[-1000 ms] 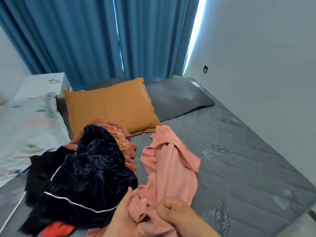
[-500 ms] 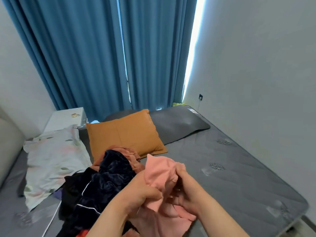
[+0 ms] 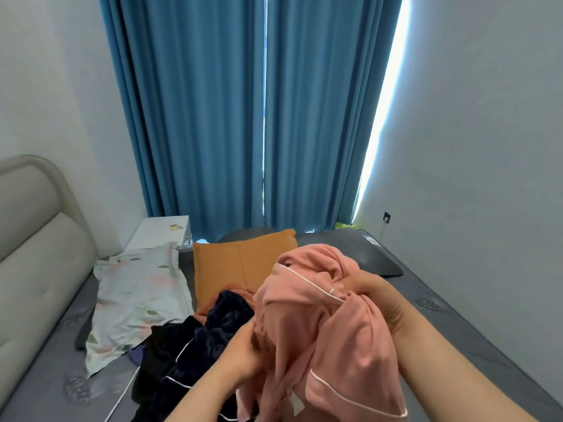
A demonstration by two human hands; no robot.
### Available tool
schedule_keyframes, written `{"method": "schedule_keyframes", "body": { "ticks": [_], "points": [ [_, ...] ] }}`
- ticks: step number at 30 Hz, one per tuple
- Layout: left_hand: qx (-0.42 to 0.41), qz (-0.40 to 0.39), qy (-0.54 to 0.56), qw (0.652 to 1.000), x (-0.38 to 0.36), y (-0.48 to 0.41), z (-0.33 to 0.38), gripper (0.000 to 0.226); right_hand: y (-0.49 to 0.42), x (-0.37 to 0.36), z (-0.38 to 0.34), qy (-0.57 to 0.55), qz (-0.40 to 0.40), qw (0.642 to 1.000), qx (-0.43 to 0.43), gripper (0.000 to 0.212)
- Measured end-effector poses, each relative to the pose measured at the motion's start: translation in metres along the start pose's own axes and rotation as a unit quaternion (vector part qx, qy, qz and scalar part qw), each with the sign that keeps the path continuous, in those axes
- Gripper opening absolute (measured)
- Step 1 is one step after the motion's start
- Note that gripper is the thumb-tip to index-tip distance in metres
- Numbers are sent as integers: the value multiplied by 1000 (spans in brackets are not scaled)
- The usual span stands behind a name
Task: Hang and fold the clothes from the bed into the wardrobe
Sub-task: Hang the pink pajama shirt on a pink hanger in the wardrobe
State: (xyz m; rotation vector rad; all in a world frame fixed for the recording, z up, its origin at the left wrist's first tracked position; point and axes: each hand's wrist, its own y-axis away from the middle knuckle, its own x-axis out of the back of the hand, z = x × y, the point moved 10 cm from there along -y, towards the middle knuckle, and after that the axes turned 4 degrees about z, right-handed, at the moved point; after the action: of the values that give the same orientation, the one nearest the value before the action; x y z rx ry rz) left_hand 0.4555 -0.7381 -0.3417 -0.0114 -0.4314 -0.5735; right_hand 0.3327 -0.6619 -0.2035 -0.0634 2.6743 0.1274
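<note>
A pink garment (image 3: 323,336) with white piping hangs bunched in front of me, lifted off the bed. My left hand (image 3: 243,351) grips its left side, fingers buried in the cloth. My right hand (image 3: 380,300) grips its upper right part. On the grey mattress (image 3: 475,339) to the left lies a heap of clothes: a dark navy velvet garment (image 3: 213,330) with white piping, a black piece (image 3: 161,348) and an orange-brown piece (image 3: 204,310) under them. No wardrobe is in view.
An orange pillow (image 3: 240,263) and a dark grey pillow (image 3: 365,254) lie at the far end. A floral pillowcase (image 3: 137,296) lies left, beside the padded beige headboard (image 3: 33,254). A white nightstand (image 3: 158,231) and blue curtains (image 3: 259,117) stand behind. A wall borders the right.
Both hands have raised the pink garment off the mattress and higher in front of me. The view has tilted up, now showing more curtain and the headboard.
</note>
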Motion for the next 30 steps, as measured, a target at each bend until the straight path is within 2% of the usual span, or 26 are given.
{"method": "schedule_keyframes", "body": {
  "ticks": [1,3,4,5,7,10,11,13,15,16,17,18,19,20,21,23,25,28,30],
  "points": [
    [2,-4,-19,1000,-6,0,5,8,3,-3,-10,-2,-10,1000,13,71],
    [50,-4,35,998,-10,-2,-6,34,12,-3,-32,-5,-13,999,38,68],
    [77,16,90,993,-6,-2,1,35,14,0,-42,7,-3,999,43,59],
    [89,27,129,987,1,-4,8,32,16,12,-50,37,26,998,52,49],
    [55,35,170,983,23,-2,33,33,23,48,-63,117,123,984,58,38],
    [15,27,217,976,60,-3,78,29,32,107,-47,206,215,955,-17,48],
    [10,16,228,973,68,-4,92,37,38,126,-42,261,270,926,-43,50],
    [-22,-10,230,973,77,-1,127,47,46,143,-39,427,354,828,-88,48],
    [-69,-33,210,975,81,5,160,41,42,120,-46,580,368,722,-85,62],
    [-92,-44,195,975,79,10,175,37,33,96,-50,598,347,722,-30,71],
    [-114,-53,174,977,79,15,187,35,22,66,-47,576,279,768,28,72],
    [-137,-62,150,977,77,19,196,33,14,28,-43,515,188,833,72,64],
    [-163,-65,118,977,75,24,205,31,8,-7,-37,455,91,881,93,54],
    [-185,-57,80,978,77,29,212,29,4,-30,-32,418,33,903,100,44],
    [-202,-37,37,978,81,33,216,26,-1,-38,-29,394,19,913,108,36],
    [-225,12,-48,973,96,39,219,24,-12,-39,-35,385,53,912,131,23],
    [-216,28,-99,971,110,40,213,26,-20,-39,-45,400,80,899,159,24],
    [-115,-44,-161,979,118,33,174,23,-27,-58,-68,402,73,890,203,26],
    [-38,-92,-215,971,123,32,135,7,-32,-67,-87,391,99,885,231,26]
  ]
}}
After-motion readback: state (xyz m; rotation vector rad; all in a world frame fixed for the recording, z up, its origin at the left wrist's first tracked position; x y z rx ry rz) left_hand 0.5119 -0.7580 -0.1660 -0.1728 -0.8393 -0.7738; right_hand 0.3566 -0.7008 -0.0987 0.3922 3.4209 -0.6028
